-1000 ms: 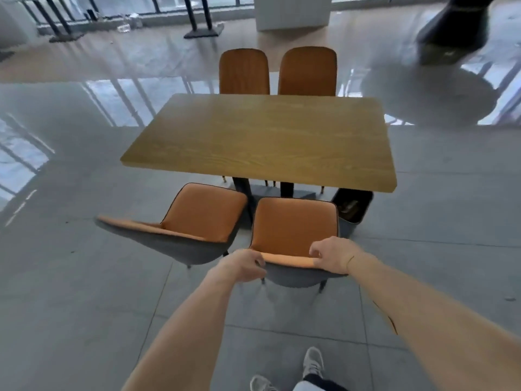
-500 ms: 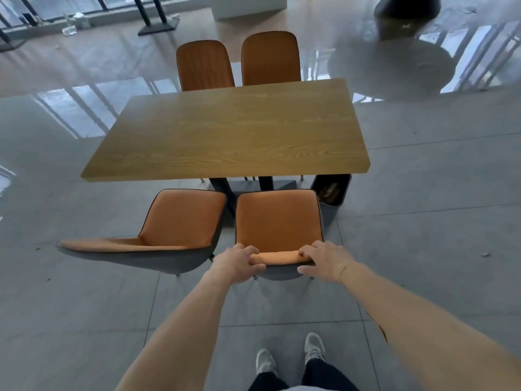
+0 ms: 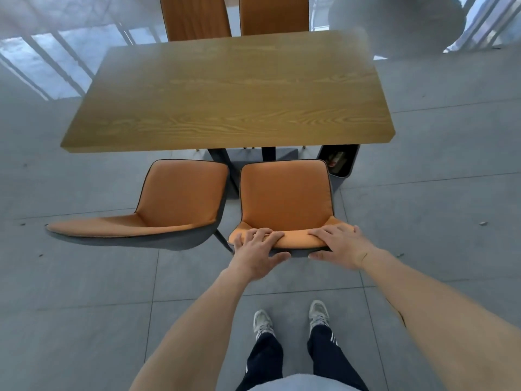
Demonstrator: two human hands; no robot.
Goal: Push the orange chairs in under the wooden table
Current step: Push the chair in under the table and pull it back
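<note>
From the head camera, four orange chairs are in sight, two on the near side of the wooden surface and two on the far side.

The left hand and the right hand both sit on the top edge of the backrest of the near right chair. On each hand the fingers curl over the front of the backrest while the thumb presses the grey back shell, so both hands are clamped on that chair. Its seat reaches away from the fingers toward the surface's near edge, with its front just short of that edge and not under it.

The near left chair stands just beyond the left hand's fingers, close beside the held chair and turned so its backrest points out to the left. The two far chairs stand side by side past the surface, well away from the fingers, their backrests upright.

One dark bin sits on the grey tiled floor under the surface's near right corner, ahead of the right hand's fingers. Two grey shoes show below the arms.
</note>
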